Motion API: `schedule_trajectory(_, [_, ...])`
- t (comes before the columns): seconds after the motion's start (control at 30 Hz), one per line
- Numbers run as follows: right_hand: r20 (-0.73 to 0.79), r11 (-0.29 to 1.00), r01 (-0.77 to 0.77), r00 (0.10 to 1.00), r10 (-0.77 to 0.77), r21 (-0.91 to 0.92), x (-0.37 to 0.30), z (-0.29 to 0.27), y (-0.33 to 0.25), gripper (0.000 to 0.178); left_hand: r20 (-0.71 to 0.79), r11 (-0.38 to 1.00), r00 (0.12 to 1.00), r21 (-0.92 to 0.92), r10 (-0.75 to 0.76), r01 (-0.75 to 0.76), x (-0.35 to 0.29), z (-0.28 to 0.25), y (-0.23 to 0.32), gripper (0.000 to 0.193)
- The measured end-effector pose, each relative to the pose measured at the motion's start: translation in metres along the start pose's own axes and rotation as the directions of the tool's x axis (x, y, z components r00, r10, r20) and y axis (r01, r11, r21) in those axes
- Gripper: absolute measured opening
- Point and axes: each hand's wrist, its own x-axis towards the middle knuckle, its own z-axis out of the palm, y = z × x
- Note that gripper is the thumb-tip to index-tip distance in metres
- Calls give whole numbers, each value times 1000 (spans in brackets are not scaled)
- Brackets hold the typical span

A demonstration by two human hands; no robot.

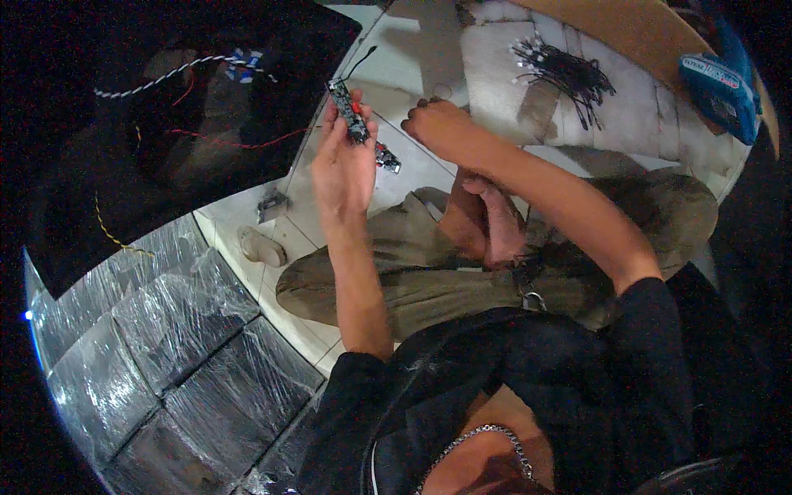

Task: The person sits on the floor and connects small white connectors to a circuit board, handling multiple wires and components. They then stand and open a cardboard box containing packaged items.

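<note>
My left hand (346,169) is closed around a narrow circuit board (350,114), which carries a red part and tilts up and away. From the board's far end a short black lead (360,60) sticks out. Just right of that hand, lower down, another small board (386,157) with red and silver parts shows against the floor. My right hand (440,129) is apart from the board, a little to its right, with curled fingers. A thin dark loop shows beside its fingertips; whether the fingers hold it, I cannot tell.
A bundle of black cables (565,74) with white plugs lies on a pale wrapped surface at the far right, near a blue package (726,95) and cardboard (610,33). Left is a black surface (74,157) with loose wires; below it, plastic-wrapped blocks (177,330). My crossed legs (396,285) are beneath.
</note>
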Motion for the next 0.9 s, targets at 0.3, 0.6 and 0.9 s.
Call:
schedule_trajectory(0.3, [534,965,38,838,111,-260,48,49,-6,10,18,983,990,113,142,-143,-32,6,19,39])
schedule_trajectory(0.6, [-216,973,77,976,-29,219,29,43,-2,15,75,934,971,265,227,-239,-38,27,25,45])
schedule_trajectory(0.9, [-18,73,0,971,237,997,-34,-131,-32,18,119,823,961,498,248,-274,-41,70,13,52])
